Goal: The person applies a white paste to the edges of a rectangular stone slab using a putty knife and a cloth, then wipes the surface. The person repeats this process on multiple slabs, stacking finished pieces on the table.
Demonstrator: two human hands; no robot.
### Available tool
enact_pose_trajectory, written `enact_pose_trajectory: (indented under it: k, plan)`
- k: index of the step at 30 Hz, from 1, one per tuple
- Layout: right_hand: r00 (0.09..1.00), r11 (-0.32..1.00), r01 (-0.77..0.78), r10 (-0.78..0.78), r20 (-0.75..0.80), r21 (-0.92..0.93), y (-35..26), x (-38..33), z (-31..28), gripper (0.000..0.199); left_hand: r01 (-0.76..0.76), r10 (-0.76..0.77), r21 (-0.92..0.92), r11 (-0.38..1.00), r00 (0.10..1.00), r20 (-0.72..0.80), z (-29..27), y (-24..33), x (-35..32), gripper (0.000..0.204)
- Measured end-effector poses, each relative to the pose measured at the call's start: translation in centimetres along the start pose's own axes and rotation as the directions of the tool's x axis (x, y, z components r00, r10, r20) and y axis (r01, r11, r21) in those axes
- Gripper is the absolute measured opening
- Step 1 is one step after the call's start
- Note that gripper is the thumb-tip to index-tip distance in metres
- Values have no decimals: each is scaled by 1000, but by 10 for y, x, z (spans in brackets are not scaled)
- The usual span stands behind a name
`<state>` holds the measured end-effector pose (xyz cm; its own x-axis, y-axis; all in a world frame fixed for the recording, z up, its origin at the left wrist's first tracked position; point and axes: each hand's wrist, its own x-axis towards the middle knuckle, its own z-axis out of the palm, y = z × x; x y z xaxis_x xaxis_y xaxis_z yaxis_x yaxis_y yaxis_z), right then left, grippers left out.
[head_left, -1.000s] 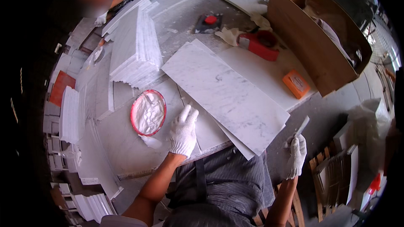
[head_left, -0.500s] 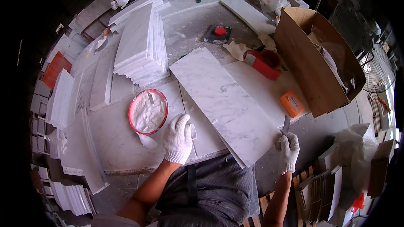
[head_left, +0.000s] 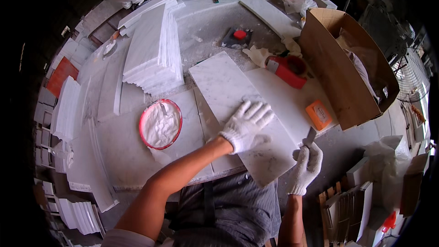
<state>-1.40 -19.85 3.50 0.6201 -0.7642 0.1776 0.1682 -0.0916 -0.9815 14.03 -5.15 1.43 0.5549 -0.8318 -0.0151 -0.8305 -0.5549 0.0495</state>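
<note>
While the left hand (head_left: 247, 126), gloved in white knit, rests palm-down with fingers spread on the smooth, grey-veined marble slab (head_left: 217, 75), the right hand (head_left: 305, 170) grips a flat-bladed scraper (head_left: 310, 135) just beside the slab's near right corner. Aslant across the worktop (head_left: 121, 164) lies that slab, its near end jutting past the edge. Left of it, a red-rimmed tub (head_left: 141, 127) shows thick, ridged white paste; right of it, a brown cardboard box (head_left: 336, 84). Fingers hide most of the scraper's handle, and the cardboard box's contents are hard to make out.
</note>
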Motion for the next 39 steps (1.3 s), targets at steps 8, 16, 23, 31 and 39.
enact_pose_trajectory:
  k: [8, 16, 23, 31, 39]
  plan:
    - [977, 962, 162, -124, 175, -219, 37, 7, 32, 11, 775, -777, 70, 628, 630, -2, -4, -194, 55, 74]
    - [997, 991, 29, -20, 71, -128, 36, 4, 32, 12, 653, -649, 61, 755, 757, -73, 2, -179, 60, 72]
    - [990, 908, -124, 138, -7, 401, 35, 12, 17, 14, -41, 42, 18, 999, 998, -49, 17, -1, 37, 74]
    - [973, 952, -144, 187, -139, 269, 30, 16, -50, 22, -460, 465, -588, 666, 872, -156, 35, 141, -69, 67]
    - [993, 973, -106, 113, 22, -205, 48, -7, -54, 17, 137, -207, -188, 972, 879, -430, -5, 23, -68, 54]
